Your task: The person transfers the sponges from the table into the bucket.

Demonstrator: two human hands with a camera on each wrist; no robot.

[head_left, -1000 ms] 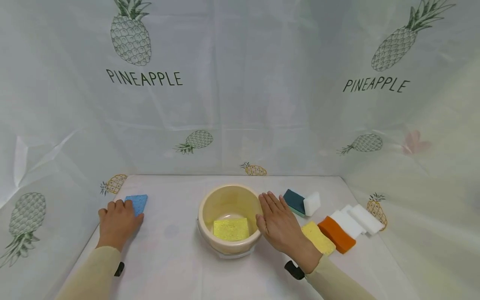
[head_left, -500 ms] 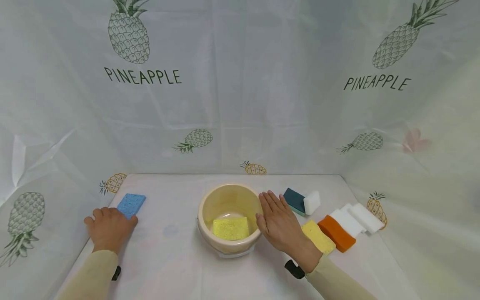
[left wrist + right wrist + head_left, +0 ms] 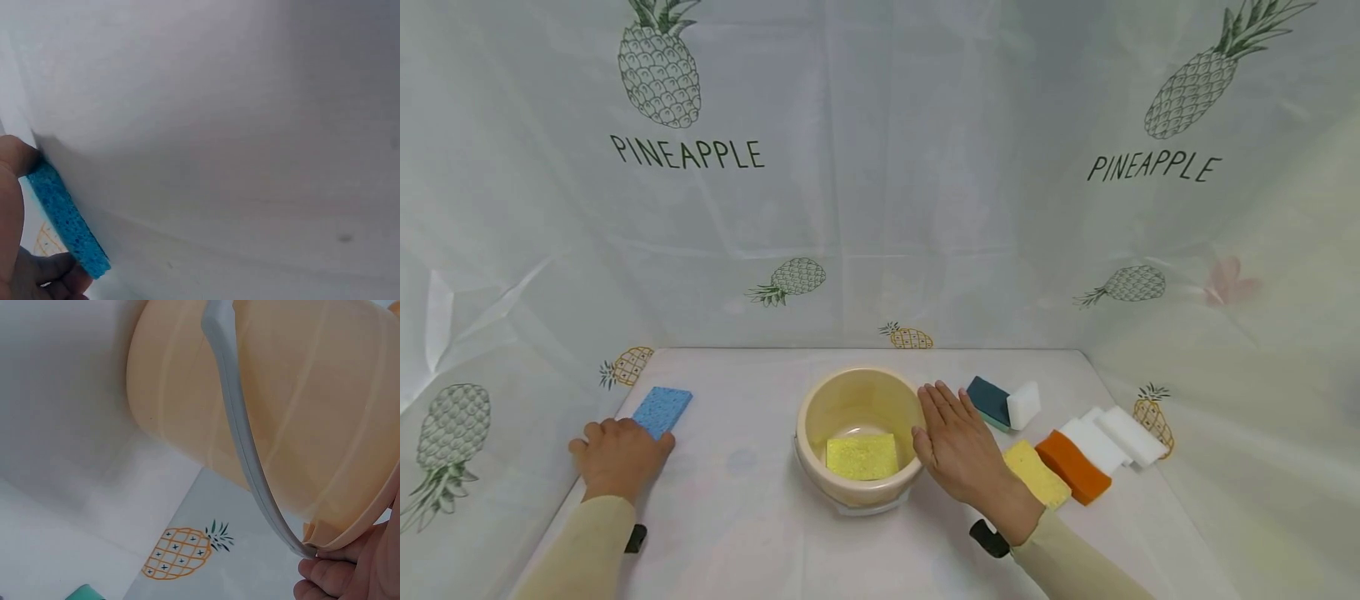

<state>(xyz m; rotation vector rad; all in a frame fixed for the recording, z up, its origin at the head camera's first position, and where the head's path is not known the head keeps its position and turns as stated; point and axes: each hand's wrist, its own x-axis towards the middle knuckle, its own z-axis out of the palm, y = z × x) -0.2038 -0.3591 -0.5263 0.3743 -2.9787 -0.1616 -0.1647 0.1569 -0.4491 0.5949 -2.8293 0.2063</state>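
My left hand [image 3: 621, 457] is at the near end of a blue sponge [image 3: 662, 410] lying flat on the table's left side. In the left wrist view the thumb meets one end of the sponge [image 3: 65, 219] and fingertips the other, so the hand grips it between them. My right hand [image 3: 964, 454] rests, fingers straight and together, against the right rim of a cream bucket [image 3: 859, 498]. Inside the bucket a yellow sponge [image 3: 862, 458] lies flat. The right wrist view shows fingers [image 3: 334, 575] by the bucket's rim, where the grey handle [image 3: 240, 434] joins.
Right of the bucket lie a dark green sponge [image 3: 988, 402], a small white block [image 3: 1024, 407], another yellow sponge [image 3: 1037, 477], an orange sponge [image 3: 1073, 468] and several white sponges [image 3: 1097, 443]. A pineapple-print sheet [image 3: 865, 200] stands behind the white tabletop [image 3: 737, 517].
My left hand has drawn back toward me and slightly left, and more of the blue sponge shows, at a changed angle. Bucket and right hand have stayed in place.
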